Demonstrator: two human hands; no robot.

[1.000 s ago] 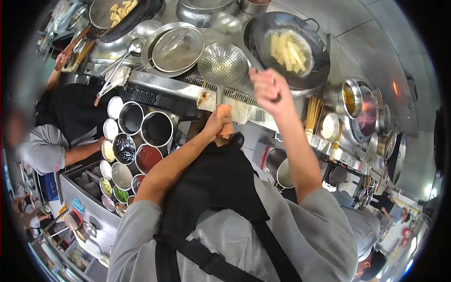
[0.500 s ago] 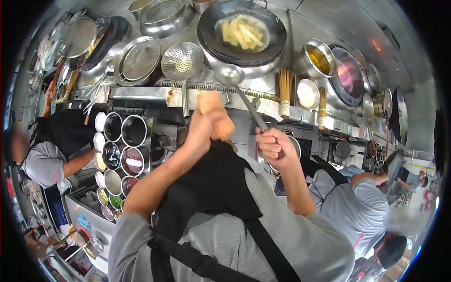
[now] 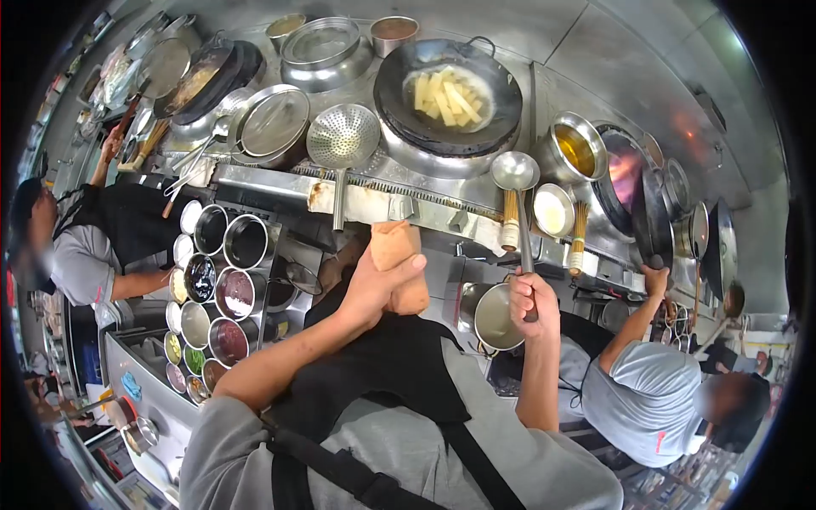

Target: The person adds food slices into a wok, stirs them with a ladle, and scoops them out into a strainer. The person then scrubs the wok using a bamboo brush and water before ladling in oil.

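Observation:
My left hand [image 3: 371, 286] is closed round a folded tan cloth [image 3: 395, 241], held in front of the stove edge. My right hand [image 3: 535, 303] grips the handle of a ladle [image 3: 515, 171]. The ladle's bowl hangs over the stove edge, right of the wok [image 3: 393, 93] and just above a bamboo brush [image 3: 510, 225]. In that wok, pale yellow sticks [image 3: 450, 95] of food lie in shallow liquid. A perforated skimmer [image 3: 343, 136] rests left of the wok, its handle pointing at me. Neither hand touches the wok.
A pot of yellow oil [image 3: 575, 150], a white-filled bowl [image 3: 554, 211] and another brush [image 3: 578, 242] stand at right. A co-worker [image 3: 654, 374] on the right holds a wok over flame. Another co-worker [image 3: 81, 268] works at left, beyond several condiment tins [image 3: 228, 289].
The ladle has swung right, away from below the wok, and its handle now stands nearly upright. My left hand and the cloth are lower in view. The right co-worker's arm now reaches to a wok.

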